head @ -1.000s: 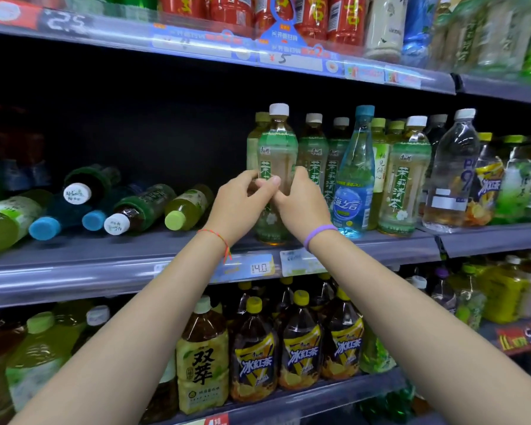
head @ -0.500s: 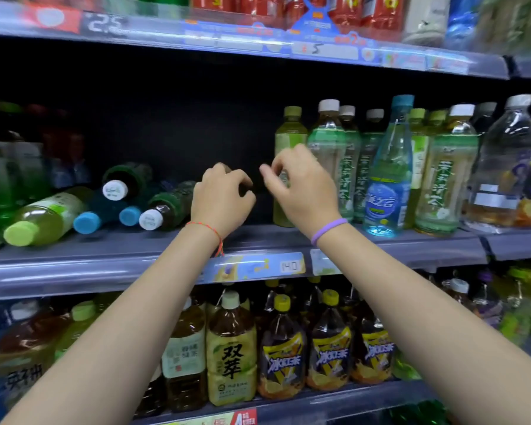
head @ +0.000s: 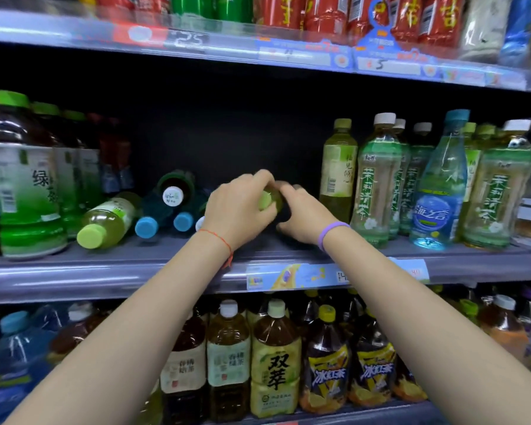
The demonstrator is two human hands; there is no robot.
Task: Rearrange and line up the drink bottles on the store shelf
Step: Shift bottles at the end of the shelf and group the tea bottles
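Note:
On the middle shelf (head: pixel 105 271), a small bottle with a light green cap (head: pixel 269 199) lies on its side, cap toward me. My left hand (head: pixel 238 210) curls over its neck from the left. My right hand (head: pixel 304 217) wraps it from the right, and the body is mostly hidden behind both hands. Left of them lie more toppled bottles: a yellow-green one with a green cap (head: pixel 105 222), two blue-capped ones (head: pixel 146 227), and a dark green one with a white cap (head: pixel 174 194). To the right, tea bottles (head: pixel 377 182) stand upright in a row.
Large green tea bottles (head: pixel 22 179) stand at the shelf's left end. A blue water bottle (head: pixel 439 191) stands among the upright teas. Dark open space lies behind my hands. The shelf above (head: pixel 288 53) holds red packs, and the shelf below holds big tea bottles (head: pixel 275 357).
Both hands let go of the upright white-capped tea bottle and moved left and down to the toppled bottles. They now hold the lying green-capped bottle. The view swung left.

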